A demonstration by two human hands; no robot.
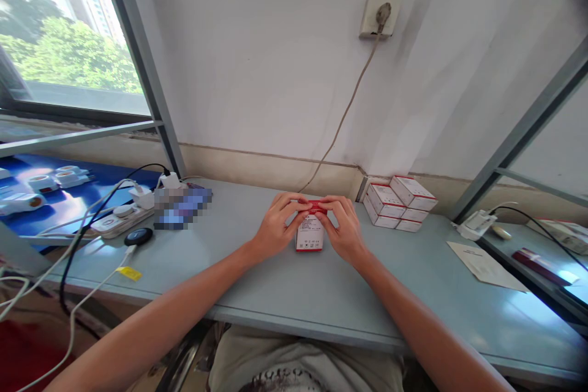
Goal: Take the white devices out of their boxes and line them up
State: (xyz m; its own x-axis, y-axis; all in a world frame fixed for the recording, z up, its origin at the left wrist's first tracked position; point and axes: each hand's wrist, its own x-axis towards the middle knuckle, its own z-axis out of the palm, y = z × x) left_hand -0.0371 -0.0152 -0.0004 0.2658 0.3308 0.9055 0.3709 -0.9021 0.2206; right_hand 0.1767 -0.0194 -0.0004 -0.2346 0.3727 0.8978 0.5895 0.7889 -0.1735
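Left hand (279,225) and right hand (343,228) hold a box (309,236) with unreadable print (312,226).

My left hand (278,225) and right hand (343,228) pinch the top of the small box (310,236), one at each side. My fingers are bent, with thumbs below. My arms spread wide and come in toward the box.
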